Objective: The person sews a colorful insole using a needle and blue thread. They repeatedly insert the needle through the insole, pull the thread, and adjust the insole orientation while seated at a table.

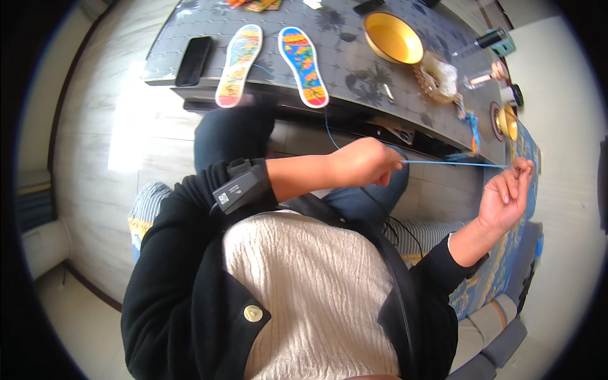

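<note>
A strand of blue thread (451, 163) is stretched nearly straight between my two hands. My left hand (366, 161) is closed in a fist on one end of the stretch. At the other end, my right hand (506, 192) has the thread at its raised, curled fingertips. More blue thread hangs off the table's front edge beside a patterned insole (304, 66) and runs to my left hand. This insole has bright blue, orange and red stitching and a white rim. To its left lies a paler patterned insole (239, 66), with a bit of blue thread beside it.
The table (342, 80) has a dark patterned cover. On it are a black smartphone (194, 61), a yellow bowl (393, 38), a woven basket (430, 83) holding white plastic, and a multicoloured thread bundle (470, 126). A black cable (375, 202) crosses near my knee.
</note>
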### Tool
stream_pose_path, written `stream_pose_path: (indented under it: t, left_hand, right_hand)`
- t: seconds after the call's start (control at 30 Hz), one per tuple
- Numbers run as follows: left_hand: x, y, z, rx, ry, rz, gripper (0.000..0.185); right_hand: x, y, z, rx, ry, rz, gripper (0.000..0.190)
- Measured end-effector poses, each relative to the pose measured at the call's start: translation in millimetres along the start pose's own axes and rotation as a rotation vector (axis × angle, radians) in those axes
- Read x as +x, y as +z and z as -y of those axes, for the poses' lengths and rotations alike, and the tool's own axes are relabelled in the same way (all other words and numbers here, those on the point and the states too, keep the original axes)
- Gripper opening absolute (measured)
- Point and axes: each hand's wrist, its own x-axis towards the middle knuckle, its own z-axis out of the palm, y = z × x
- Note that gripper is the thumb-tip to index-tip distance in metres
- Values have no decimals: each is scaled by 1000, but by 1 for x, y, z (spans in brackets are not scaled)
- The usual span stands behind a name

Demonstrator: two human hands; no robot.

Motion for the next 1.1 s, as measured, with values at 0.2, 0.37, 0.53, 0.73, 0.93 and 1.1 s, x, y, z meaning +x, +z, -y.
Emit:
stream_pose_path:
  t: [0.2, 0.37, 0.53, 0.73, 0.93, 1.1]
  left_hand:
    - [-38, -36, 20, -349, -450, -212, 30]
    - [-38, -49, 2, -62, -352, -31, 25]
    - [-35, -74, -17, 264, -145, -50, 15]
    - [-35, -92, -15, 505, 46, -90, 17]
    - [-36, -103, -13, 548, -142, -275, 17]
    - [-37, -101, -7, 555, -29, -450, 10]
  right_hand:
    - [20, -15, -51, -121, -5, 18, 19]
    - [4, -2, -134, -667, 186, -103, 18]
    - [-29, 13, -189, -606, 515, 235, 46]
    - [-40, 11, -220, -622, 615, 317, 27]
    - [-42, 2, -214, -592, 628, 242, 14]
    - [-39, -19, -185, -744, 559, 117, 18]
